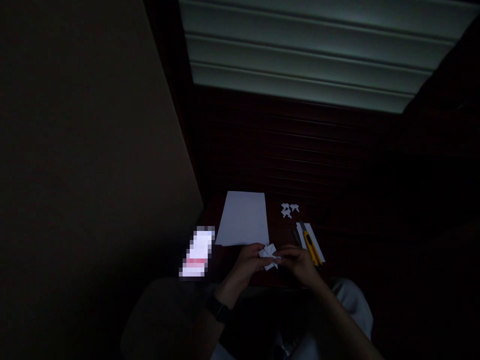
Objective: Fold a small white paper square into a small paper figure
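Note:
A small folded white paper piece (269, 256) is held between both hands, low in the middle of the dim view. My left hand (248, 263) pinches its left side, fingers closed on it. My right hand (298, 261) grips its right side the same way. A dark watch (221, 311) sits on my left wrist. Just beyond the hands a stack of white paper sheets (243, 219) lies on the dark wooden table (337, 200).
Several small folded paper figures (289, 209) lie right of the sheets. A yellow utility knife (311, 247) rests on a paper strip near my right hand. A blurred bright rectangle (197, 252) lies at the left. A beige wall fills the left; pale slats are above.

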The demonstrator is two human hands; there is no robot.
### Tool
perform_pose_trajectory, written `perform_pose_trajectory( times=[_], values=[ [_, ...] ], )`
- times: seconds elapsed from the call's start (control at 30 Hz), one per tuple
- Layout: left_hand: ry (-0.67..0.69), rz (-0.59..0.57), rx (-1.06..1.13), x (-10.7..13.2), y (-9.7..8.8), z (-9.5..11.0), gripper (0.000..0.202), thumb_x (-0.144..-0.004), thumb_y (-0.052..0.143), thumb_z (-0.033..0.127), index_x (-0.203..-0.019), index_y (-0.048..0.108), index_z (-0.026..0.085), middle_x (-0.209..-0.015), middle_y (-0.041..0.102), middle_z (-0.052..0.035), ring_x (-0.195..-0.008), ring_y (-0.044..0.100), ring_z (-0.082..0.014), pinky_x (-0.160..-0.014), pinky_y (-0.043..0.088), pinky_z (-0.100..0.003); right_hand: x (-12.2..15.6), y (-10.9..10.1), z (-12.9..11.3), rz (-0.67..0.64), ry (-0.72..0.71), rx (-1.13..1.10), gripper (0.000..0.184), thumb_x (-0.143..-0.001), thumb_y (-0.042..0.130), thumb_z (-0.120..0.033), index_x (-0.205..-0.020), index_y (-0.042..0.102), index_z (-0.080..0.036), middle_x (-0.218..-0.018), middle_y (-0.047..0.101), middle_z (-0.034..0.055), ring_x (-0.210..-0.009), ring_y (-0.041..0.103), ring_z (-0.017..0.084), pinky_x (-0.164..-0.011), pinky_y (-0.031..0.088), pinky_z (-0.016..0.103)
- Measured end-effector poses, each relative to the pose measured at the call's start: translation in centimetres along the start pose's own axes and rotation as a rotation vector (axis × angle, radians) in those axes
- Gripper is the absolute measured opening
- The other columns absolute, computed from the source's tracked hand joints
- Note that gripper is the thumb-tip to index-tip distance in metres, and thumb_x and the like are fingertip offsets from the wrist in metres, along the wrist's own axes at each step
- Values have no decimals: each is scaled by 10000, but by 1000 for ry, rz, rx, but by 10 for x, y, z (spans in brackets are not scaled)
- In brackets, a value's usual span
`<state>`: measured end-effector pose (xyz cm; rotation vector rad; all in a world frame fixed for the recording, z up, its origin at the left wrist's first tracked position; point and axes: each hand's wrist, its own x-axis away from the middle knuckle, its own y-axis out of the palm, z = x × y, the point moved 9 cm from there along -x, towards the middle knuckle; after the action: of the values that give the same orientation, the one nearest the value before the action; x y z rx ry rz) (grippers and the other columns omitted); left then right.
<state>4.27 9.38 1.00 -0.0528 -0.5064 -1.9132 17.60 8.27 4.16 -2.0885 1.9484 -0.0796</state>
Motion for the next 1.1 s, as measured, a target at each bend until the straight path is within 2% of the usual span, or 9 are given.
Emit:
perform_pose_trajectory(
  times=[0.23, 0.37, 0.53, 0.73, 0.87, 1.1],
  values=[
    [42, 9, -2, -2, 0, 0, 343, -582, 749, 282, -854, 649, 100, -795, 673, -101, -686, 626, -184, -587, 455, -246, 1, -1, -5, 106, -31, 52, 102, -716, 656, -317, -711, 712, -231, -793, 681, 44, -775, 619, 211, -707, 480, 321],
    [43, 54, 0, -4, -3, -4, 328, -571, 751, 267, -835, 653, 100, -765, 673, -89, -663, 624, -179, -573, 452, -240, 7, -4, 2, 248, 48, 48, 153, -722, 637, -356, -731, 692, -213, -772, 683, 41, -749, 613, 211, -695, 463, 312],
    [54, 89, 24, -5, -5, -8, 327, -558, 754, 249, -841, 666, 110, -769, 678, -82, -661, 623, -174, -585, 458, -247, 14, -1, 11, 317, 118, 63, 231, -747, 598, -402, -764, 662, -181, -731, 671, 44, -683, 587, 198, -639, 443, 291],
    [100, 90, -1, -7, -4, -9, 295, -575, 736, 221, -841, 672, 108, -758, 686, -75, -663, 620, -177, -598, 452, -251, 15, -2, 18, 355, 141, 79, 201, -745, 601, -369, -720, 641, -174, -666, 648, 35, -646, 567, 186, -600, 422, 272],
    [123, 124, -124, -10, -5, -5, 287, -541, 751, 218, -804, 682, 127, -767, 695, -65, -714, 625, -202, -618, 448, -254, 15, -1, 22, 351, 194, 79, 157, -727, 610, -323, -700, 636, -171, -644, 648, 36, -609, 565, 186, -555, 407, 263],
    [161, 183, -282, -14, -13, -1, 302, -482, 772, 185, -769, 679, 170, -797, 699, -66, -781, 623, -234, -648, 447, -273, 15, -3, 19, 309, 204, 154, 128, -734, 590, -282, -680, 634, -175, -655, 656, 36, -629, 582, 191, -576, 409, 268]
  ],
)
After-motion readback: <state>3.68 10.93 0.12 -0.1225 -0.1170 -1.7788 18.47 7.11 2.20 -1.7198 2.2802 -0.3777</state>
